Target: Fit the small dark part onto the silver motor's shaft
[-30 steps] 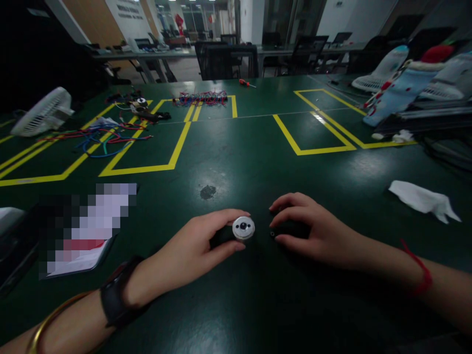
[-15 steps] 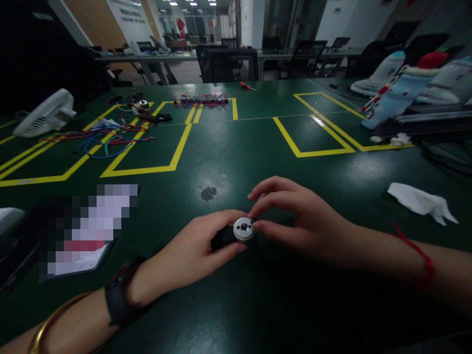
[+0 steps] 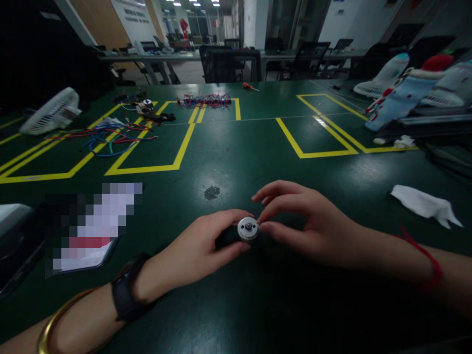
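Observation:
A small round metal part, like a motor end with a central shaft and small holes, stands on the dark green table. My left hand grips it between thumb and index finger from the left. Just right of the part is my right hand, its thumb and index fingertips close together at the metal rim; whether they touch it is hard to tell. The other right fingers are curved and lifted. Nothing shows between the right fingertips.
Left of my hands lies a phone, partly pixelated. Farther off are coloured wires, a white fan, a wire bundle and an orange screwdriver. A white tissue and a blue plush toy are right.
The whole view has shifted slightly. My right fingertips have drawn back a little from the top of the metal part, showing more of its face. My left hand keeps its grip.

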Demonstrator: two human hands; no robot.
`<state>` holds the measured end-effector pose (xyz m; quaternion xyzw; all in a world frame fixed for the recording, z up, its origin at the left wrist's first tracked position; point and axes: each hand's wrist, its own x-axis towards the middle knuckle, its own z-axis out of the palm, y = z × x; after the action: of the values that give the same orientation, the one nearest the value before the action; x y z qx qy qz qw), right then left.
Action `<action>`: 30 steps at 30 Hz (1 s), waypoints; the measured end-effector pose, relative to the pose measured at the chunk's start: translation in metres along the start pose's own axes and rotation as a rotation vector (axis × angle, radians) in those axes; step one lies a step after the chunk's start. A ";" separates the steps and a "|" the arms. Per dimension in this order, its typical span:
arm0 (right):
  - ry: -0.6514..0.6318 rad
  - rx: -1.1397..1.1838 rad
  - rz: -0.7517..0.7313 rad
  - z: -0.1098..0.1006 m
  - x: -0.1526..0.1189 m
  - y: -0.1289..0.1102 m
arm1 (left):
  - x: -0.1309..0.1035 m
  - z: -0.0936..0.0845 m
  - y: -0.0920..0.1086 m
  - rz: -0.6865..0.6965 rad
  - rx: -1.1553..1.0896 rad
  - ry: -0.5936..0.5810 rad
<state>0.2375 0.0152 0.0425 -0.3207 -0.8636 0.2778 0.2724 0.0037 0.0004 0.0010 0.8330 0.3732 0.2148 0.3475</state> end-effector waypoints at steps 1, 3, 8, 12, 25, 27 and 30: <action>0.019 0.018 0.014 -0.002 -0.002 0.003 | 0.000 0.000 0.000 -0.003 -0.007 -0.005; 0.055 0.039 0.062 -0.006 -0.008 0.012 | 0.000 -0.001 0.001 -0.010 -0.015 -0.014; 0.117 0.174 0.287 -0.011 -0.023 0.039 | 0.000 -0.003 0.001 -0.020 -0.011 -0.029; 0.222 0.378 0.463 -0.007 -0.032 0.051 | 0.000 -0.003 0.000 -0.036 0.006 -0.043; 0.185 0.413 0.480 -0.005 -0.033 0.048 | -0.003 -0.003 -0.002 -0.053 0.035 -0.055; 0.182 0.415 0.484 -0.004 -0.033 0.048 | -0.003 -0.003 -0.002 -0.058 0.034 -0.057; 0.172 0.403 0.479 -0.005 -0.033 0.048 | -0.003 -0.003 -0.002 -0.062 0.033 -0.058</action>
<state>0.2806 0.0241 0.0050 -0.4766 -0.6651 0.4712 0.3293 -0.0007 0.0006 0.0020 0.8326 0.3919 0.1735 0.3510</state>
